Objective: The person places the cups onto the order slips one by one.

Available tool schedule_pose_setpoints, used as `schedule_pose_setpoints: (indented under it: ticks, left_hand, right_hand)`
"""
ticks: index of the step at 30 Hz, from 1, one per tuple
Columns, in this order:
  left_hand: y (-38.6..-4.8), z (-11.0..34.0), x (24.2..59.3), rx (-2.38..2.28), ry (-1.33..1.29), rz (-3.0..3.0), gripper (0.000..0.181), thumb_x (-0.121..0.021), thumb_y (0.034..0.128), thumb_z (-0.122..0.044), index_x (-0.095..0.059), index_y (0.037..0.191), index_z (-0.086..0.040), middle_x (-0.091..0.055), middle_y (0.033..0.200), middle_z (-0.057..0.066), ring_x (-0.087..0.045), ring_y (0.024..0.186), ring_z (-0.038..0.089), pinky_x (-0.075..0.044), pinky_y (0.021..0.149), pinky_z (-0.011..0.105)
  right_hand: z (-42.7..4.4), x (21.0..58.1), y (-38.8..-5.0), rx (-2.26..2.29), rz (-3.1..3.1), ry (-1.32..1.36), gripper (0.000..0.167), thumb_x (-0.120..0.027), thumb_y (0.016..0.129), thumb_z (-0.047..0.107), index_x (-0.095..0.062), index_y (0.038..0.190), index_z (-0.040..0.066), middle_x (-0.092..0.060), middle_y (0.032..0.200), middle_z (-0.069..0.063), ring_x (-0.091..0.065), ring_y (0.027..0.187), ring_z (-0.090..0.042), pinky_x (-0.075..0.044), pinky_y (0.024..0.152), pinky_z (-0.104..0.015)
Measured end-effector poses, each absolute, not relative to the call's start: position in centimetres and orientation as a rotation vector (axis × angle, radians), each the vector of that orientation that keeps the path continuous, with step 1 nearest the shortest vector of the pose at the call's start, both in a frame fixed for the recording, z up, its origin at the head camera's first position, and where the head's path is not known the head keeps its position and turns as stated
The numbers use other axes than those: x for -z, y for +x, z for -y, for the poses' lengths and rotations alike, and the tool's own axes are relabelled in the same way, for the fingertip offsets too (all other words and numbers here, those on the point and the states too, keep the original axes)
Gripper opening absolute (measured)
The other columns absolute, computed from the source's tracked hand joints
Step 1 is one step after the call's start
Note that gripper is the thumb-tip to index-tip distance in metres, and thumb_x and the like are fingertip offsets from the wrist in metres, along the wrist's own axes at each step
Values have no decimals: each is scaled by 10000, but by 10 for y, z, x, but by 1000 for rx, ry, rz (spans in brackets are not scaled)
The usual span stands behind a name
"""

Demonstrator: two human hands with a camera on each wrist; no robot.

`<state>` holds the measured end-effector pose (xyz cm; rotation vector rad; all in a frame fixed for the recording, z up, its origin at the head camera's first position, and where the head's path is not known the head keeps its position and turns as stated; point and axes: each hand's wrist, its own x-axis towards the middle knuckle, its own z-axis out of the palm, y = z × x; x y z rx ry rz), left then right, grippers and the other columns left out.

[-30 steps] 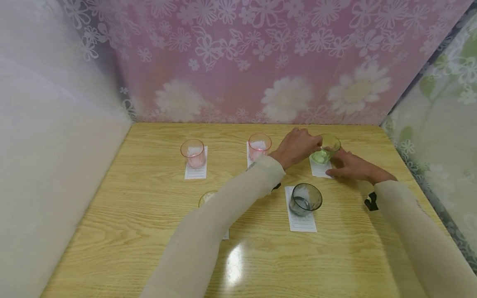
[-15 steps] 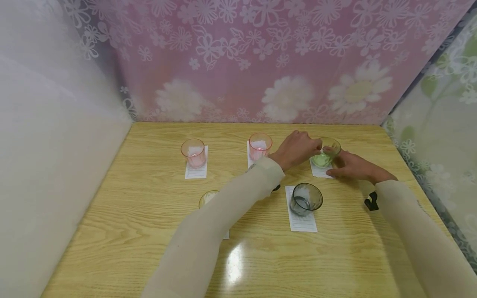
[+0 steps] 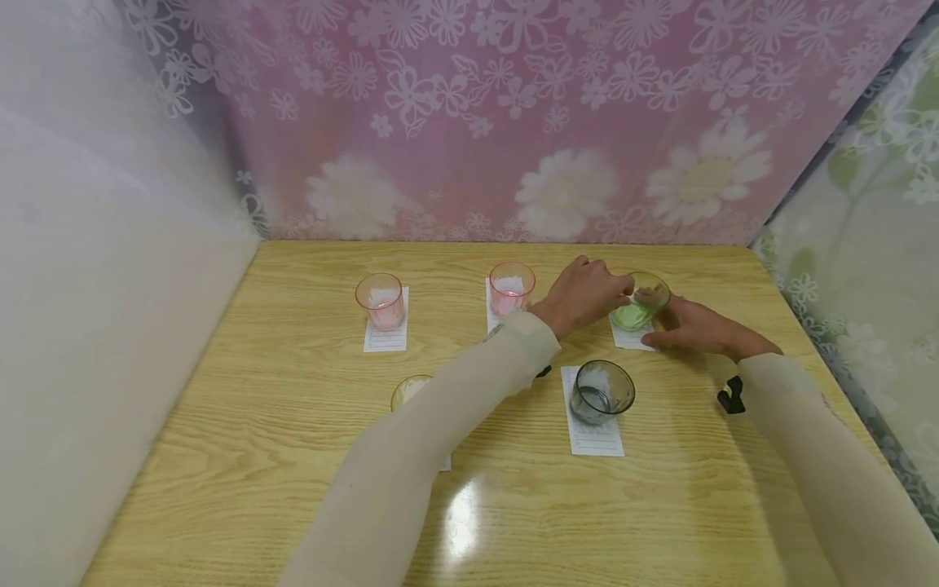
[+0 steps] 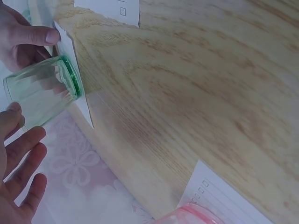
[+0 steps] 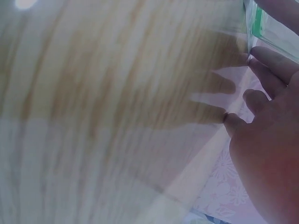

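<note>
A green drinking glass (image 3: 632,315) stands on a white paper slip (image 3: 629,338) at the back right of the table. At its rim, the thumb and index finger of my left hand (image 3: 584,295) pinch the glass; the other fingers stay apart from it in the left wrist view. My right hand (image 3: 697,328) lies at the right of the glass, with its thumb on the slip and fingers stretched out behind. Through the clear wall of the glass (image 4: 42,86), some right fingers show in the left wrist view. In the right wrist view, fingertips touch the tabletop near the slip.
Two pink glasses (image 3: 380,306) (image 3: 511,293) stand on slips along the back. Nearer is a grey glass (image 3: 597,399) on its own slip (image 3: 596,444). A yellow glass (image 3: 403,394) is mostly hidden by the left sleeve. Fabric walls surround the wooden table (image 3: 242,424).
Over the last second the green glass has shifted slightly down and nearer on its slip, with the left hand at its rim. Both hands have barely moved.
</note>
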<state>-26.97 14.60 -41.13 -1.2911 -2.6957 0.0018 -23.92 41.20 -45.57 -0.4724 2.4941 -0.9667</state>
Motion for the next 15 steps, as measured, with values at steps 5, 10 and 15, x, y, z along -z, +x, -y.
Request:
schedule_pose_setpoints:
  ticks: [5,10,15]
  left_hand:
    - [-267,-146,411,-18,-1263,2678,294,-552,1133,-491,-720,1342,-369,-804,1115,-167,-700,1049,59,-502,1023,311]
    - [-266,-144,410,10,-1254,2682,377,-567,1120,-527,-660,1437,-346,-802,947,-139,-720,909,54,-501,1076,330]
    - [-272,-136,405,45,-1224,2718,530,-530,1129,-556,-486,1598,-315,-695,733,-95,-661,697,75,-474,1185,387]
  right_hand:
    - [-412,457,-240,986,-2493,-472,993,-767,1042,204,-95,1767,104,-58,1819,-254,-94,1653,-560,-210,1240,-798]
    - [-413,455,-239,972,-2492,-465,998,-769,1043,247,-98,1766,96,-56,1817,-260,-101,1648,-571,-212,1234,-803]
    - [-415,448,-242,987,-2454,-467,1053,-762,1044,185,3,1752,39,-29,1806,-295,-99,1644,-572,-224,1229,-797]
